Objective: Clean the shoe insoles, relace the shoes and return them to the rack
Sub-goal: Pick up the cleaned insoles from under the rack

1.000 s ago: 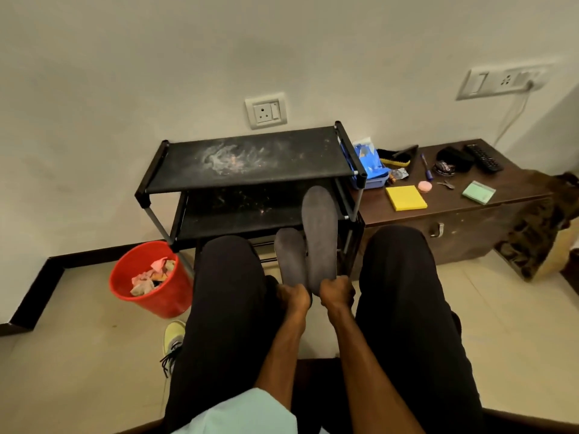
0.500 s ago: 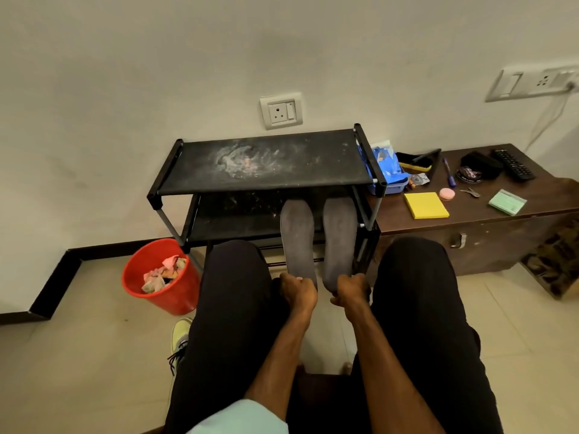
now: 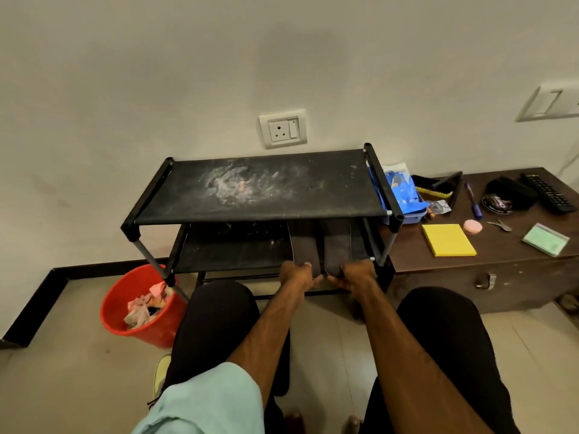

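Head view: two flat, dark-grey insoles lie side by side on the lower shelf of the dusty black rack [image 3: 380,186]. The left hand [image 3: 296,274] grips the left insole [image 3: 303,245] at its heel; the right hand [image 3: 355,274] grips the right insole [image 3: 336,245] likewise.

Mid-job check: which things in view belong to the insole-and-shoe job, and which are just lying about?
Job:
left insole, held by left hand
right insole, held by right hand
rack, insoles under its top shelf
shoe on the floor
brush, probably

Lying about:
red bucket
yellow notepad
pen
remote
green pad
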